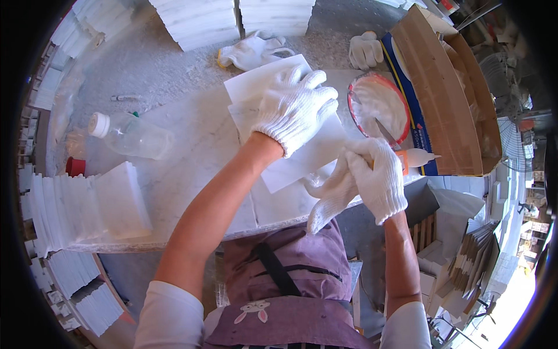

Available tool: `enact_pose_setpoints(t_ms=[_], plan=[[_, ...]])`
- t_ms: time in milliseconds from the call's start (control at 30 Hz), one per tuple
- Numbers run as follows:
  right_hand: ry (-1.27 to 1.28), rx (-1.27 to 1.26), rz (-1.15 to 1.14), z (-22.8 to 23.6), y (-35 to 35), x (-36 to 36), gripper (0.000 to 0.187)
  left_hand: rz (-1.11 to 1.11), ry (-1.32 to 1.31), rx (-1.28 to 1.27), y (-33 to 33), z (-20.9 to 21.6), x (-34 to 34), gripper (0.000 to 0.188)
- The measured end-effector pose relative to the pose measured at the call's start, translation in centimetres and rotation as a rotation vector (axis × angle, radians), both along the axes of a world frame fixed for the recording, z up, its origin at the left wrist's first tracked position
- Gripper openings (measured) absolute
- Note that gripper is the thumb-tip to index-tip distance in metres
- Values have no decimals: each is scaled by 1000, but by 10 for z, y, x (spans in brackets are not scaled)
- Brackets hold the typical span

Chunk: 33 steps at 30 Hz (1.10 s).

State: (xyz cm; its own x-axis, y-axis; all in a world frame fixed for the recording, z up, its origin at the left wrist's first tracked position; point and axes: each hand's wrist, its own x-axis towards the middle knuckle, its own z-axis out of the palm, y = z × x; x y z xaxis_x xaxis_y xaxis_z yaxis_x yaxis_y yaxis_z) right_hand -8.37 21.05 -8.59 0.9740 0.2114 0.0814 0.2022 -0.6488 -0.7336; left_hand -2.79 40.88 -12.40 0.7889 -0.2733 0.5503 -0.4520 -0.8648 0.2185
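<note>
My left hand [296, 110], in a white knitted glove, lies over thin white marble-like tiles [308, 154], its fingers extended toward the far side. One tile [240, 87] sticks out beyond it at an angle. My right hand [379, 177], gloved the same way, is closed on a limp white knitted glove [332, 200] hanging toward the table's front edge. Just beyond it is a red-rimmed bowl [381, 104] of white paste with a metal blade [385, 132] in it; I cannot tell where its handle ends. A nozzle bottle [419, 157] lies beside my right hand.
Stacked white tiles [87, 203] stand at the left, with more stacks [197, 20] at the back. A clear bottle [136, 136], a red cap [75, 166] and a marker [125, 98] lie left. Spare gloves [253, 51] lie behind; a cardboard box [442, 99] borders the right.
</note>
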Motion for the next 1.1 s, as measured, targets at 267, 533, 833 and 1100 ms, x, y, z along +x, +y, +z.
enact_pose_setpoints(t_ms=[267,533,833,1100], plan=[[166,38,-48,-6,-10,-1,21,27,136,80,2,5,-1,20],[266,104,-27,5,-7,13,23,-33,-30,7,1,1,3,16],[259,93,-66,23,-27,-14,25,15,175,91,3,7,0,21],[149,110,35,6,-1,17,24,-20,15,56,3,-2,4,18]])
